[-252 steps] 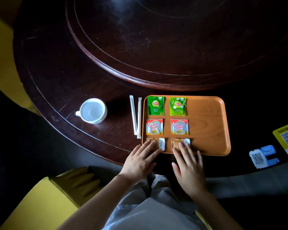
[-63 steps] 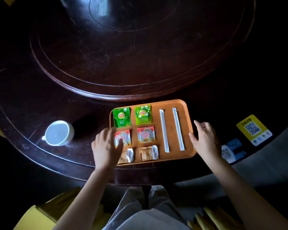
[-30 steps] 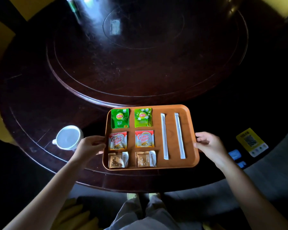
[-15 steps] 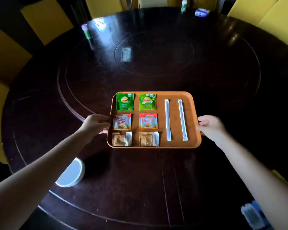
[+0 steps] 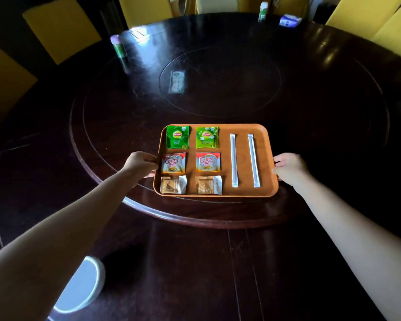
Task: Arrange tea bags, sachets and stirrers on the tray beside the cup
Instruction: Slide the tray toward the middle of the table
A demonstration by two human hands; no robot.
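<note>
Both arms stretched forward, bare forearms. Left hand [image 5: 140, 163] fingers curled, clamped on the tray's [image 5: 243, 193] left rim — right hand [image 5: 289, 167] mirrors it on the right rim. Wrists roughly level, palms facing inward.

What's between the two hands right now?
In the head view, the orange tray spans the gap between left hand and right hand, carrying tea bags, sachets and stirrers.
</note>
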